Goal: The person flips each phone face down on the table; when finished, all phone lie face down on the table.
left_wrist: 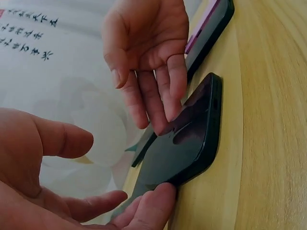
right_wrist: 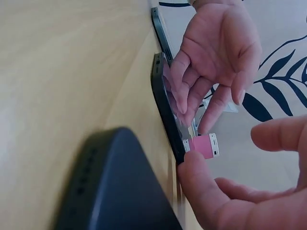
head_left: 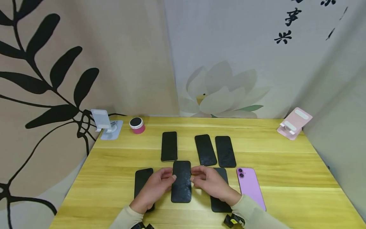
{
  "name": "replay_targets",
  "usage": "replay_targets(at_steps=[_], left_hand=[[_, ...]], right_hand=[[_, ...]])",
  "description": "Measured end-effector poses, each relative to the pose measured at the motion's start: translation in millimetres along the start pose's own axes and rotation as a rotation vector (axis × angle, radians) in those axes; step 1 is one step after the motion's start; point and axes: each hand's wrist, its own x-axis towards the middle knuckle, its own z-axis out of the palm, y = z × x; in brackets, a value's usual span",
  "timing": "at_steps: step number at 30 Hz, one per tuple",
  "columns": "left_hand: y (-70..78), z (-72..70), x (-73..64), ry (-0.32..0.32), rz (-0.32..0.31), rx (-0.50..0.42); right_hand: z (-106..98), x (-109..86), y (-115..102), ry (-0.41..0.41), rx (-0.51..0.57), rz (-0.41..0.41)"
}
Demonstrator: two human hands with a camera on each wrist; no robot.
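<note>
A black smartphone (head_left: 181, 186) lies flat, screen up, on the wooden table between the two hands. My left hand (head_left: 156, 187) touches its left long edge with the fingertips, thumb held apart in the left wrist view. On the opposite edge, the fingertips of my right hand (head_left: 213, 183) touch the phone, and the right wrist view shows that thumb raised away. Neither hand curls around it. Partly covered by the left hand is another black phone (head_left: 143, 176). A further dark phone (head_left: 220, 205) lies partly under the right hand, with a purple phone (head_left: 251, 186) beside it, camera side up.
Behind the hands lie three black phones: one at left (head_left: 169, 146), one in the middle (head_left: 206, 149), one at right (head_left: 226, 151). A pink round jar (head_left: 137, 126) and a pale phone stand (head_left: 110, 128) are at the back left. A pink stand (head_left: 294, 124) occupies the back right corner.
</note>
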Motion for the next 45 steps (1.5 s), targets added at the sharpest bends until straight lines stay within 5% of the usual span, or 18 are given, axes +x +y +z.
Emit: replay_targets(at_steps=[10,19,27,37,45], left_hand=[[-4.4,-1.4,3.3,0.043,0.0,-0.045],[-8.4,-5.8,6.7,-0.04,-0.029,-0.133],[-9.9,-5.8,8.8,-0.1,0.04,-0.115],[-5.4,-1.9,11.9,-0.236,0.042,-0.29],[-7.2,8.3,15.0,-0.272,0.008,-0.33]], right_hand=[[5,0.6,1,0.042,-0.022,-0.017],[5,-6.4,3,0.029,-0.135,-0.056],[4,-6.9,0,0.013,-0.236,-0.098],[-1,-1.4,-2,0.003,0.096,-0.004],[-3,2.6,0,-0.04,0.171,0.052]])
